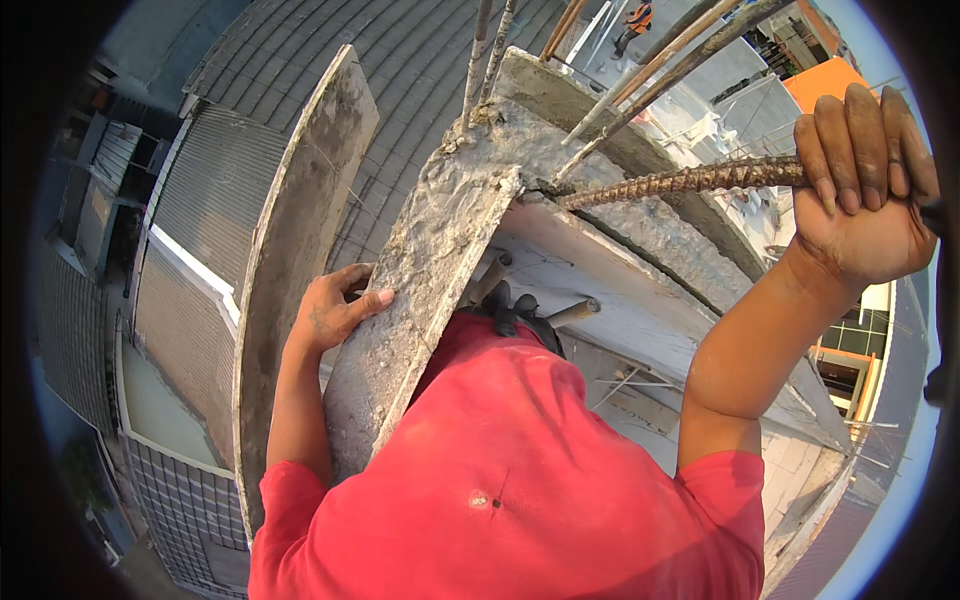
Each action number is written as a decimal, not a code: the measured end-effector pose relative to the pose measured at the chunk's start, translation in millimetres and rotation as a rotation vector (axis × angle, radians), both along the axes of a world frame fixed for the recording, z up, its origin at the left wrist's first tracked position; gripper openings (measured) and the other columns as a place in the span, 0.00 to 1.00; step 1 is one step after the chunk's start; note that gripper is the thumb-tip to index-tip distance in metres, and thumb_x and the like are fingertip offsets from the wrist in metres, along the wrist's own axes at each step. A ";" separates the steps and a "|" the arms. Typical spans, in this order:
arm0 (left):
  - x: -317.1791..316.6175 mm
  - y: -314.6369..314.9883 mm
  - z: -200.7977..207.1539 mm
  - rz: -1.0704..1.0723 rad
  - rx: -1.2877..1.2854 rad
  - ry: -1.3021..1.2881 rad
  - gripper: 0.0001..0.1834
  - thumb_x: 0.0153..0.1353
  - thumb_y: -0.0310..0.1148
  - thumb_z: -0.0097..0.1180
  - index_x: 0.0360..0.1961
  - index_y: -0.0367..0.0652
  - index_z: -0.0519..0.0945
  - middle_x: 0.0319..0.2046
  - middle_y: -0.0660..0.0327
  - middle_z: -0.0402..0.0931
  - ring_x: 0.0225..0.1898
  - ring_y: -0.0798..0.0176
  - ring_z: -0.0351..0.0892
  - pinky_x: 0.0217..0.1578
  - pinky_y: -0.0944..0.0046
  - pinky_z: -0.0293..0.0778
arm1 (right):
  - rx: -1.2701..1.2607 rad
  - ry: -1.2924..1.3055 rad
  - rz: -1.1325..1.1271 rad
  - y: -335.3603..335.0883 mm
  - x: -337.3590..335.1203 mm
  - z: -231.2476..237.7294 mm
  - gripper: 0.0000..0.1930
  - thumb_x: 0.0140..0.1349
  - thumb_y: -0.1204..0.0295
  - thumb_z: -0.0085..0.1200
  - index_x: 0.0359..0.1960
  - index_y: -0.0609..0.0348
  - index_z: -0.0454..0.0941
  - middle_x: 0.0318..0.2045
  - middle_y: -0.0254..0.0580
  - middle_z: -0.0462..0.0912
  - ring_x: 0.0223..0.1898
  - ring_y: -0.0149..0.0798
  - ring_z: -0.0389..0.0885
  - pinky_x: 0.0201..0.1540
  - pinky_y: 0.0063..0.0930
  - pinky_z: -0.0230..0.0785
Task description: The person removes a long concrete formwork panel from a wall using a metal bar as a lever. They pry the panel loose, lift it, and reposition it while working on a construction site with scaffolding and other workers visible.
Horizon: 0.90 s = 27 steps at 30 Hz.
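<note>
The person's red cotton shirt (520, 470) fills six o'clock, left hand (335, 310) at nine o'clock clasping the rough grey concrete slab (420, 290), right hand (865, 190) at two o'clock fisted round the rusty ribbed steel rebar (680, 182), seemingly for bracing.

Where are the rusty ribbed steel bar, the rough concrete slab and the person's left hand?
ribbed steel bar (690, 180), head view, middle of its bare rusty length.
concrete slab (420, 290), head view, its rough top face.
left hand (335, 310), head view, back of the hand, gripping the slab's edge.
</note>
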<state>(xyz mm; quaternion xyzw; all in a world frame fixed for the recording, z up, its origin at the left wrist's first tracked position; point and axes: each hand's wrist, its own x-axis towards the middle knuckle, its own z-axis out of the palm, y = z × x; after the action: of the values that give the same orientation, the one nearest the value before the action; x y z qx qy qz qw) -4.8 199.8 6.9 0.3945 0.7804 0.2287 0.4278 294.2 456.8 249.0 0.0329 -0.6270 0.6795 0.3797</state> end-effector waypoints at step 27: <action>8.9 268.9 121.6 -0.455 1.076 -0.890 0.35 0.54 0.45 0.65 0.57 0.34 0.71 0.46 0.50 0.80 0.50 0.55 0.80 0.51 0.60 0.73 | -0.040 0.052 -0.261 33.2 67.7 39.5 0.18 0.63 0.73 0.43 0.14 0.48 0.59 0.11 0.31 0.61 0.10 0.25 0.55 0.13 0.17 0.53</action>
<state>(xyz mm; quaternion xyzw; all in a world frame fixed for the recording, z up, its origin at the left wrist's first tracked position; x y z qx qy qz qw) 4.1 468.6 128.6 0.5720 0.2114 0.6242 0.4884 361.8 489.9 288.5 -0.0388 -0.6023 0.6356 0.4813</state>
